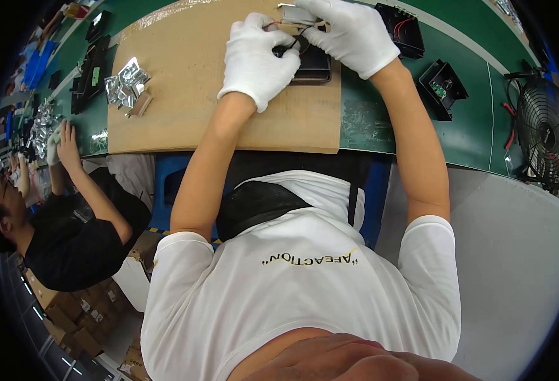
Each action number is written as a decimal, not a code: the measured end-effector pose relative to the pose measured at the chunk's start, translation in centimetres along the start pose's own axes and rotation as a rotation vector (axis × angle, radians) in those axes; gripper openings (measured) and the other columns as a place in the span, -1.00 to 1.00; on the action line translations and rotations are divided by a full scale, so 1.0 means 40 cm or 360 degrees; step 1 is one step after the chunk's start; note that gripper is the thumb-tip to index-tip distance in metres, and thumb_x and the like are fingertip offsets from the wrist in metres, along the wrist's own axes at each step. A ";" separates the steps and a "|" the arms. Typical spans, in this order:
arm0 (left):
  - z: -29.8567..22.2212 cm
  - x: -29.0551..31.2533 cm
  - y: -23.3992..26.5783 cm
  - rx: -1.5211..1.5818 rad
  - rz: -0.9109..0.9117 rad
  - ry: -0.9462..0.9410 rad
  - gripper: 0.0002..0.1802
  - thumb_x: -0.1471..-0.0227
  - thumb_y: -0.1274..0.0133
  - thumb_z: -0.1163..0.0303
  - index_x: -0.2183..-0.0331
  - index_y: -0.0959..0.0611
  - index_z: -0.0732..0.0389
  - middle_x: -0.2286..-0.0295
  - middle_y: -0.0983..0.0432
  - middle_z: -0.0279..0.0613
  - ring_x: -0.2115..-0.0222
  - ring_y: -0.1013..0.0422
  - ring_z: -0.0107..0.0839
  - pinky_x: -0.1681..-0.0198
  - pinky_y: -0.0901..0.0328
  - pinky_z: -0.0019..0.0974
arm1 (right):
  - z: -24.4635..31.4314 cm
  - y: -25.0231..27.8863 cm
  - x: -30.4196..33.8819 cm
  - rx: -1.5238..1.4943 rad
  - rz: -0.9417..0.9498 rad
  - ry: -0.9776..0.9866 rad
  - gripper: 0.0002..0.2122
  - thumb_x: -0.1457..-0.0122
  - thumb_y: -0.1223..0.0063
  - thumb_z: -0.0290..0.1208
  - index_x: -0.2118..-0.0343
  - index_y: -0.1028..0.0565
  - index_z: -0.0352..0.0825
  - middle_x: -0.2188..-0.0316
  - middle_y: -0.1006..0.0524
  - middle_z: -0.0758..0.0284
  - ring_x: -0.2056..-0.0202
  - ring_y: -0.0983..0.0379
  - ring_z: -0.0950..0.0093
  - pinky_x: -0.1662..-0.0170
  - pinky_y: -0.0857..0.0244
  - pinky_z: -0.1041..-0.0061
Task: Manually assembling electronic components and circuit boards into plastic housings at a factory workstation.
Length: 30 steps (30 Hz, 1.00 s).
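Note:
Both my hands wear white gloves and work over a black box-shaped casing (314,63) lying on a brown cardboard sheet (184,101). My left hand (257,57) pinches something small with red and black wires at the casing's near left corner. My right hand (349,35) holds a silver foil battery pack (292,14) above the casing's far edge. The casing's inside is mostly hidden by my hands.
A pile of silver foil packs (127,82) lies on the cardboard's left part. Two more open black casings (401,28) (443,89) sit on the green bench (476,127) at right, beside a black fan (543,127). A co-worker in black (70,222) works at left.

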<state>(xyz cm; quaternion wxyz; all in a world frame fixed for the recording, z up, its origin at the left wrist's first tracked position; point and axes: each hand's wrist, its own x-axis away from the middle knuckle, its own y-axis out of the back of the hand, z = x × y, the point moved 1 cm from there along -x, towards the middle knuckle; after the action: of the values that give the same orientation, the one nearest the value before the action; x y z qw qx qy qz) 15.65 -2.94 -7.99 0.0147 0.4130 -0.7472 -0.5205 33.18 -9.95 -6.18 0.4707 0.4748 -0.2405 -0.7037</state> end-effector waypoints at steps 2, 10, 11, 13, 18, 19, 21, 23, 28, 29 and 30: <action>-0.008 0.001 0.013 -0.0120 0.0012 -0.0044 -0.88 0.03 -0.27 0.40 0.38 -0.83 0.13 0.19 -0.50 -0.05 0.16 -0.42 -0.09 0.12 -0.43 -0.16 | -0.022 -0.015 -0.003 0.0033 0.0075 -0.0027 -0.63 0.01 -0.25 -0.42 0.07 -0.59 -0.20 0.30 -0.68 0.29 0.39 -0.60 0.20 0.32 -0.47 0.38; -0.078 0.016 0.044 -0.0349 0.0124 -0.0274 -0.83 0.06 -0.28 0.46 0.32 -0.81 0.12 0.26 -0.56 -0.05 0.24 -0.47 -0.09 0.13 -0.46 -0.19 | -0.033 -0.023 -0.011 0.0121 0.0365 -0.0511 -0.63 0.04 -0.23 -0.42 0.08 -0.59 -0.18 0.31 -0.67 0.29 0.39 -0.60 0.20 0.33 -0.46 0.36; -0.089 0.019 0.043 -0.0472 0.0125 -0.0337 -0.79 0.07 -0.30 0.46 0.29 -0.80 0.12 0.26 -0.57 -0.05 0.24 -0.48 -0.10 0.13 -0.46 -0.20 | -0.031 -0.021 -0.013 0.0165 0.0469 -0.0591 -0.62 0.05 -0.23 -0.43 0.08 -0.59 -0.18 0.31 -0.67 0.29 0.39 -0.60 0.20 0.33 -0.46 0.36; -0.086 0.014 0.030 -0.0511 0.0096 -0.0340 -0.70 0.07 -0.32 0.40 0.20 -0.73 0.16 0.31 -0.56 -0.08 0.29 -0.47 -0.14 0.16 -0.44 -0.22 | -0.032 -0.018 -0.013 0.0194 0.0455 -0.0543 -0.62 0.05 -0.23 -0.43 0.08 -0.59 -0.18 0.31 -0.66 0.29 0.39 -0.60 0.20 0.34 -0.46 0.35; -0.067 0.003 0.013 -0.0433 0.0026 -0.0228 -0.33 0.09 -0.38 0.24 -0.04 -0.54 0.25 0.40 -0.56 -0.13 0.43 -0.46 -0.23 0.26 -0.40 -0.27 | -0.037 -0.016 -0.008 0.0270 0.0386 -0.0407 -0.63 0.06 -0.22 -0.44 0.10 -0.59 -0.18 0.32 -0.66 0.29 0.40 -0.59 0.20 0.34 -0.46 0.35; -0.057 0.003 0.016 -0.0247 0.0047 -0.0105 -0.35 0.10 -0.38 0.27 -0.04 -0.56 0.24 0.38 -0.56 -0.12 0.40 -0.47 -0.22 0.23 -0.41 -0.26 | -0.037 -0.017 -0.006 0.0252 0.0362 -0.0413 -0.63 0.07 -0.22 -0.44 0.10 -0.59 -0.18 0.32 -0.66 0.30 0.40 -0.59 0.21 0.34 -0.45 0.35; -0.033 0.003 0.026 0.0127 0.0089 0.0146 -0.38 0.12 -0.39 0.32 -0.02 -0.60 0.22 0.32 -0.58 -0.10 0.33 -0.49 -0.20 0.19 -0.43 -0.25 | -0.037 -0.019 0.001 0.0217 0.0318 -0.0421 -0.63 0.08 -0.22 -0.46 0.11 -0.58 -0.19 0.33 -0.66 0.31 0.40 -0.59 0.22 0.34 -0.45 0.36; -0.007 0.008 0.038 0.0503 0.0121 0.0408 -0.41 0.14 -0.39 0.38 0.00 -0.64 0.19 0.27 -0.59 -0.07 0.27 -0.50 -0.18 0.14 -0.44 -0.23 | -0.033 -0.023 0.006 0.0163 0.0292 -0.0434 -0.63 0.08 -0.22 -0.47 0.11 -0.58 -0.19 0.33 -0.65 0.32 0.41 -0.58 0.23 0.34 -0.45 0.37; 0.020 -0.003 0.048 0.0964 0.0148 0.0778 -0.46 0.15 -0.37 0.46 0.04 -0.66 0.19 0.24 -0.59 -0.08 0.25 -0.50 -0.23 0.13 -0.43 -0.27 | -0.022 -0.034 0.023 0.0082 0.0145 -0.0340 -0.64 0.10 -0.21 -0.49 0.14 -0.58 -0.20 0.34 -0.64 0.35 0.41 -0.56 0.25 0.34 -0.43 0.40; 0.020 -0.023 0.047 0.0838 0.0149 0.0736 -0.48 0.13 -0.36 0.46 0.06 -0.61 0.23 0.29 -0.58 -0.12 0.32 -0.47 -0.31 0.20 -0.40 -0.34 | -0.023 -0.033 0.026 0.0158 0.0077 -0.0213 -0.63 0.10 -0.22 -0.50 0.14 -0.58 -0.20 0.35 -0.63 0.35 0.41 -0.56 0.26 0.34 -0.43 0.41; 0.022 -0.042 0.044 0.0712 0.0149 0.0695 -0.50 0.10 -0.35 0.47 0.07 -0.57 0.27 0.34 -0.57 -0.16 0.40 -0.44 -0.39 0.27 -0.37 -0.41 | -0.025 -0.032 0.028 0.0232 0.0009 -0.0085 -0.63 0.11 -0.22 -0.50 0.14 -0.58 -0.20 0.35 -0.63 0.36 0.41 -0.55 0.27 0.34 -0.42 0.41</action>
<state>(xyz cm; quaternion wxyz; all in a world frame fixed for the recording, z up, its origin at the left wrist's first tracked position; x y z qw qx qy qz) 15.28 -1.00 -6.32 0.1075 0.4730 -0.8406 -0.2411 33.40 -10.28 -8.10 0.4303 0.4882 -0.3047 -0.6954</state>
